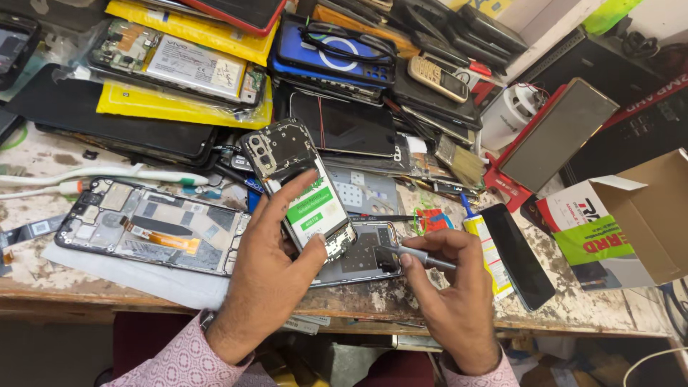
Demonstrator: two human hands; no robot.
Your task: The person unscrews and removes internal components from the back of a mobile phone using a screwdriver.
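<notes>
Green-labelled battery shows in the opened phone (301, 188), back cover already off; my left hand (269, 276) clasps it above the bench (573, 308). My right hand (448, 287) pinches a screwdriver (419, 256); the board remains mounted.

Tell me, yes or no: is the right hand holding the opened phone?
No: the left hand holds the opened phone, while the right hand grips a metal tool.

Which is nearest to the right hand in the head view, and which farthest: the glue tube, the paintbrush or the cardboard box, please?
From the right hand:
1. Glue tube, just right of it.
2. Paintbrush, farther back on the bench.
3. Cardboard box, at the far right edge.
</notes>
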